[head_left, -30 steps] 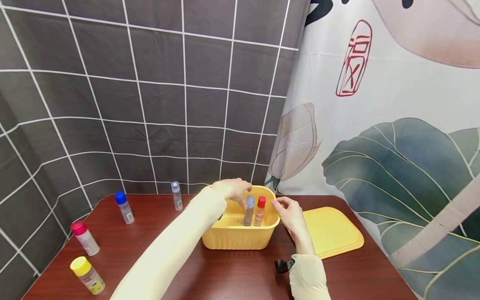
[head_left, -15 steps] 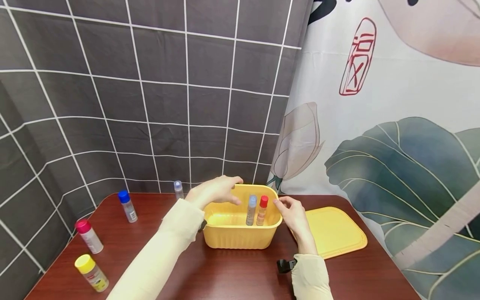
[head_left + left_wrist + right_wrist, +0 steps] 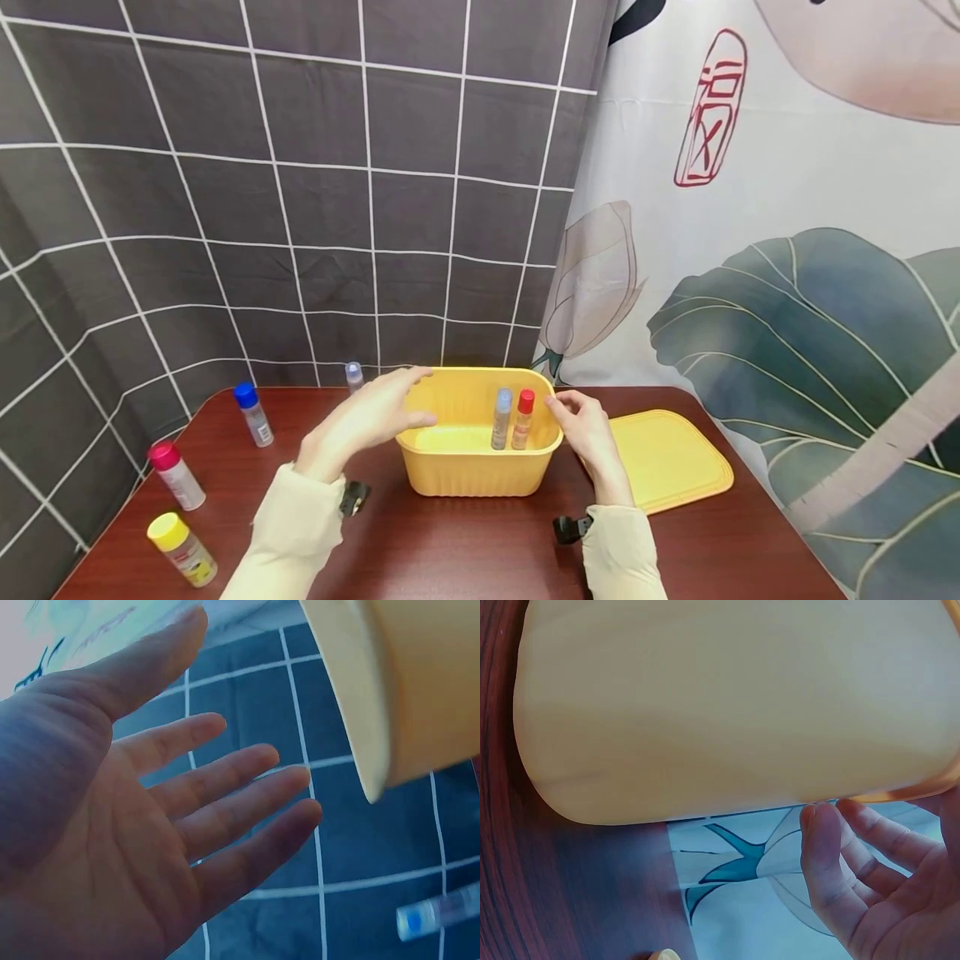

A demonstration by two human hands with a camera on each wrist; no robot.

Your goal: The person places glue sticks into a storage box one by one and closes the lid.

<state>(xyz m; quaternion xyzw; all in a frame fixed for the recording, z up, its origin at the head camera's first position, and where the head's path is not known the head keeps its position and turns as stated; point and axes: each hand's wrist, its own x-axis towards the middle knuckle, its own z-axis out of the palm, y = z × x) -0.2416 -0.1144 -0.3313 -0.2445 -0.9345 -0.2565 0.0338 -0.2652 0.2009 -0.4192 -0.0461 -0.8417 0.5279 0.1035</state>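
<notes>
A yellow oblong tub (image 3: 472, 475) stands on the table, seen from the side in the right wrist view. Inside it, near the right end, two small bottles stand upright: one with a light blue cap (image 3: 501, 417), one with a red cap (image 3: 522, 417). My right hand (image 3: 592, 433) holds the tub's right rim, its thumb and fingertips together at the edge. At the tub's left end is my left hand (image 3: 367, 417), fingers spread and the palm bare in the left wrist view. Behind it, partly hidden, is a clear bottle with a pale blue cap (image 3: 354, 375).
On the left stand bottles with a blue cap (image 3: 253, 414), a crimson cap (image 3: 177, 477) and a yellow cap (image 3: 182, 550). A flat yellow lid (image 3: 671, 458) lies right of the tub. Grey gridded cloth (image 3: 315, 208) and a painted curtain (image 3: 750, 333) hang behind the table (image 3: 442, 550).
My left hand has drawn back out of the tub to the left, leaving the two bottles standing inside. My right hand has stayed at the rim.
</notes>
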